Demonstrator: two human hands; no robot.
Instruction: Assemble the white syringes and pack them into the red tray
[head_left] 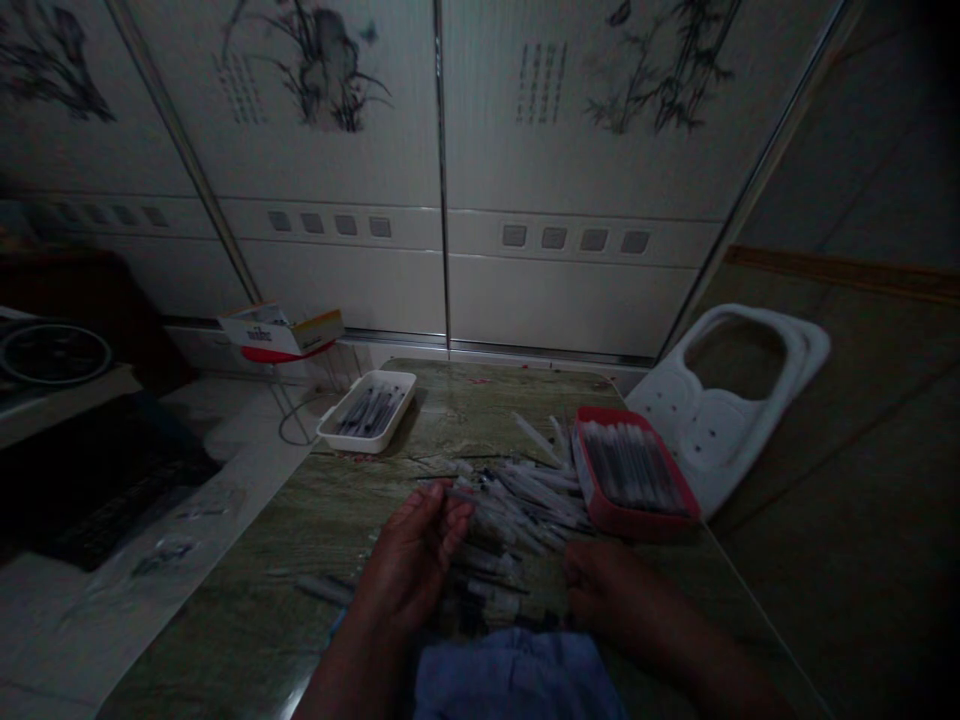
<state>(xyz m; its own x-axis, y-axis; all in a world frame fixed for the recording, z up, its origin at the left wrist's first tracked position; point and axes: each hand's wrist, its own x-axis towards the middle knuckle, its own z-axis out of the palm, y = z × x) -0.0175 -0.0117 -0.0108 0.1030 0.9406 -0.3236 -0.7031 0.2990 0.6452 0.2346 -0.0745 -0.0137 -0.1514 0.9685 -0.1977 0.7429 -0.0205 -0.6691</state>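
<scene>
My left hand [420, 545] is closed in a pinch on a thin pen-like stick [454, 492], at the left edge of a loose pile of clear and dark pen-like sticks [525, 495]. My right hand [600, 585] rests low at the right of the pile, fingers curled in and blurred; whatever they hold is hidden. Just beyond it stands a red basket [637, 525] packed with upright rows of similar sticks [630, 465]. Further off at the left, a white tray [367, 444] holds several dark-filled sticks [373, 408].
Everything lies on a green wood-grain table [247, 560]. Some dark sticks [322, 588] lie left of my left forearm. A white folding chair [720, 420] stands at the right edge. A box [281, 330] sits on a red stool behind the tray. Sliding doors [555, 300] close off the back.
</scene>
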